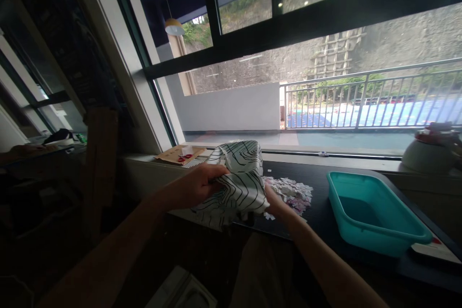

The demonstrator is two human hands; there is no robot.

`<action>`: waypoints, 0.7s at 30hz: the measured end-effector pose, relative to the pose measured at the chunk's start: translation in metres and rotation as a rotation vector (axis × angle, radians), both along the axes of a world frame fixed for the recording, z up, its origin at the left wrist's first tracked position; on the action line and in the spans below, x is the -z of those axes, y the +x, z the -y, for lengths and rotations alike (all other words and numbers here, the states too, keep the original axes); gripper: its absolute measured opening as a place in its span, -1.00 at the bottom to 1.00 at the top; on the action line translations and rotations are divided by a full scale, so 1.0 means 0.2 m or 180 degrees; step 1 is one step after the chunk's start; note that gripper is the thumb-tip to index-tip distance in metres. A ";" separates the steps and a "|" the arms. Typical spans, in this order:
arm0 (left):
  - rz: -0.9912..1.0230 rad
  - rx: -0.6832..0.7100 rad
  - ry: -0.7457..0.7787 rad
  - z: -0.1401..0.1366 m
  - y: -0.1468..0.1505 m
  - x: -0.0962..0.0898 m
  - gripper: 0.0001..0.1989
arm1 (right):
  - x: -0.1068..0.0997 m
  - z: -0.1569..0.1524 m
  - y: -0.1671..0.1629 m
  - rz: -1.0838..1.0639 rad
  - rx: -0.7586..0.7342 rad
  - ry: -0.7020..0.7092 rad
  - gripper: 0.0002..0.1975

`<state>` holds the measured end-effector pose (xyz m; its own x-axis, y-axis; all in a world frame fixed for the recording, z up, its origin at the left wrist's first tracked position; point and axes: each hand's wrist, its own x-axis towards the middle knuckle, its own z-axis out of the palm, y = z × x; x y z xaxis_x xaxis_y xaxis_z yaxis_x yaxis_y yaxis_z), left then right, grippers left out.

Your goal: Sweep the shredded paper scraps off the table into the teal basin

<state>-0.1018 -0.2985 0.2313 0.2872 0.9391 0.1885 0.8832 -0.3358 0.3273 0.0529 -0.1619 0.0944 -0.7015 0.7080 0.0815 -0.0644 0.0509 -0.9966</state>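
A white cloth (245, 192) with wavy black lines is held up in front of me, folded, with a frayed lower edge. My left hand (204, 183) pinches its left side, thumb on top. My right hand (276, 202) grips the right edge, its fingers partly hidden behind the fabric. More of the same patterned cloth lies beyond and hangs below the hands. Just past my right hand, a heap of small torn paper pieces (292, 190), white and pinkish, is spread on the black tabletop (317, 221).
A teal plastic basin (382, 240) stands at the right of the table. Red-handled scissors (185, 158) rest on a brown paper envelope (166, 155) by the window. A pale rounded container (429, 151) sits on the sill at right. Large window frames rise ahead.
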 end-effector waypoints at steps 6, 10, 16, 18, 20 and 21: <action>-0.0613 -0.0053 0.0176 0.01 0.03 0.05 -0.76 | -0.19 -0.15 0.19 0.0438 0.0176 0.0116 -0.69; -0.0803 0.0069 0.0363 -0.06 0.11 0.10 -0.75 | -0.32 -0.15 0.14 0.0959 0.0006 0.0344 -0.70; 0.0836 -0.0041 0.0700 -0.05 0.02 0.17 -0.58 | -0.39 -0.20 0.13 0.1182 0.0223 0.0459 -0.79; 0.2263 -0.0539 0.0508 -0.04 -0.07 0.25 -0.38 | -0.42 -0.21 0.16 0.1185 0.0141 0.0426 -0.79; 0.3579 -0.1055 0.0235 -0.04 -0.12 0.38 -0.33 | -0.45 -0.20 0.19 0.1141 0.0005 0.0378 -0.79; 0.3765 -0.1132 0.0034 -0.04 -0.13 0.46 -0.30 | -0.47 -0.18 0.19 0.1114 -0.0078 0.0354 -0.80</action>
